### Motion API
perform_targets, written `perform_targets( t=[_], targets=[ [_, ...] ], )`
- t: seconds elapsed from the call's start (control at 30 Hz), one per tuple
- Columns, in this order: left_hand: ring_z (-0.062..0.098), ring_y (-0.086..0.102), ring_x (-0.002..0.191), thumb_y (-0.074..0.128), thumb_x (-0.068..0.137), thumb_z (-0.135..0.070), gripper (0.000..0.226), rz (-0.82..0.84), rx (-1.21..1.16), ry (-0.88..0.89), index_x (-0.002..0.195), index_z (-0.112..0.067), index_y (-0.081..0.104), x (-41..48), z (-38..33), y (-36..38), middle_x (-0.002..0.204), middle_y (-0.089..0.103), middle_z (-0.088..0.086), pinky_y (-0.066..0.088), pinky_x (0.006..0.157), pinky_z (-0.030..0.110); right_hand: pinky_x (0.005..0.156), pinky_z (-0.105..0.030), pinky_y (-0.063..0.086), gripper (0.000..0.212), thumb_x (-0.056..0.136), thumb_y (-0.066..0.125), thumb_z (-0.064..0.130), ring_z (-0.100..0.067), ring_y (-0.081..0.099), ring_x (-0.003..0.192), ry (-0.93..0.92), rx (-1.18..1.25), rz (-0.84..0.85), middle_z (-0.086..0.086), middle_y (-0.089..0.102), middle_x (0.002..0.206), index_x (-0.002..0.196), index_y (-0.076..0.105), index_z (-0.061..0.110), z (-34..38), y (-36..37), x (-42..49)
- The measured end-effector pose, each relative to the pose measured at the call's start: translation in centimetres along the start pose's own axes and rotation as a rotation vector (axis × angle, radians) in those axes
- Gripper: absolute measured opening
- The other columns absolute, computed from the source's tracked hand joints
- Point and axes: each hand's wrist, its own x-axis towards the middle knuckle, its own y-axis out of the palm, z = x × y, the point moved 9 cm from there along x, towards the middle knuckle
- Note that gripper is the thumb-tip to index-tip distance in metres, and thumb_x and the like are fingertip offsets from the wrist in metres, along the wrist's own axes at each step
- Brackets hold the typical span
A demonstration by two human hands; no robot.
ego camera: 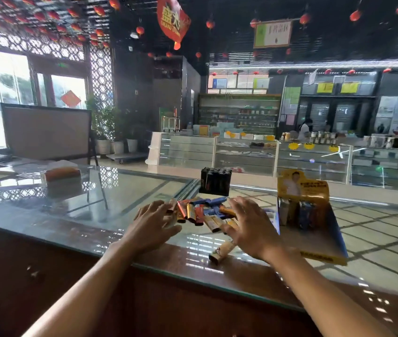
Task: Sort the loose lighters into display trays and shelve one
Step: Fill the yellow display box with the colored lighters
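Two grips are held released, fingers spread, nothing grasped: the left grip [153, 223] is set at the left edge of the lighter pile [200, 212] on the counter [95, 203], the right grip [251, 229] at its right edge. One stray lighter [222, 251] is located nearer than the pile. A yellow display tray [314, 229] is placed right of the pile, a black tray [215, 181] behind it.

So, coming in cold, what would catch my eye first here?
The heap of loose orange, red, blue and yellow lighters on the glass counter top, with the left hand and right hand spread open on either side of it. Right of the heap stands a yellow cardboard display tray holding a few upright lighters, and behind the heap a black tray packed with dark lighters.
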Motion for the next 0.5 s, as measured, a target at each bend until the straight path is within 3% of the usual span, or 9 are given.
perform_targets(
  t=[0.07,0.13,0.2,0.27,0.33,0.4,0.5],
  targets=[
    [0.028,0.022,0.151,0.05,0.079,-0.086,0.095,0.076,0.059,-0.009,0.158,-0.04,0.025,0.9,1.2,0.3,0.167,0.017,-0.001,0.024,0.123,0.049,0.125,-0.045,0.015,0.082,0.093,0.029,0.074,-0.022,0.01,0.154,0.004,-0.007,0.05,0.0,0.012,0.168,0.159,0.015,0.028,0.4,1.5,1.4],
    [0.03,0.013,0.154,0.024,0.054,-0.108,0.12,0.131,0.11,0.011,0.157,-0.048,0.018,2.2,2.1,0.7,0.17,0.008,-0.002,0.012,0.125,0.055,0.125,-0.044,0.012,0.08,0.096,0.032,0.071,-0.022,0.008,0.155,0.003,-0.012,0.094,0.0,0.009,0.169,0.16,0.013,0.027,0.8,2.4,2.6],
    [0.031,0.003,0.157,0.015,0.044,-0.112,0.127,0.173,0.12,0.016,0.157,-0.054,0.013,3.8,2.9,1.2,0.172,0.0,-0.002,0.0,0.124,0.061,0.125,-0.044,0.01,0.079,0.098,0.034,0.07,-0.022,0.004,0.155,0.003,-0.012,0.137,0.001,0.005,0.169,0.161,0.011,0.029,1.4,3.1,3.6],
    [0.033,-0.002,0.157,0.03,0.058,-0.105,0.112,0.226,0.117,0.023,0.156,-0.057,0.007,5.0,3.3,1.6,0.172,-0.006,0.001,-0.004,0.123,0.063,0.124,-0.046,0.013,0.078,0.097,0.035,0.071,-0.022,0.005,0.155,-0.009,-0.007,0.149,0.001,0.007,0.169,0.161,0.011,0.031,2.0,3.7,4.7],
    [0.034,-0.001,0.157,0.045,0.078,-0.09,0.092,0.289,0.1,0.053,0.155,-0.06,0.004,5.7,3.1,2.1,0.172,-0.009,0.003,0.002,0.124,0.062,0.124,-0.048,0.018,0.077,0.097,0.037,0.07,-0.023,0.008,0.154,-0.029,0.012,0.134,0.001,0.01,0.168,0.159,0.013,0.033,2.5,4.4,5.6],
    [0.034,0.013,0.155,0.05,0.084,-0.079,0.082,0.312,0.078,0.075,0.155,-0.058,0.013,6.2,2.9,2.9,0.172,0.005,0.005,0.014,0.123,0.056,0.123,-0.048,0.02,0.075,0.097,0.039,0.069,-0.023,0.011,0.154,-0.028,0.068,0.126,0.004,0.012,0.167,0.159,0.015,0.033,2.5,5.0,5.9],
    [0.023,0.045,0.135,0.052,0.086,-0.076,0.073,0.223,0.08,0.111,0.15,-0.043,0.035,6.6,3.1,3.2,0.152,0.046,-0.002,0.034,0.108,0.042,0.122,-0.048,0.023,0.074,0.097,0.04,0.068,-0.021,0.014,0.153,-0.046,0.117,0.108,0.006,0.015,0.166,0.158,0.017,0.034,2.3,5.3,5.8]
  ],
)
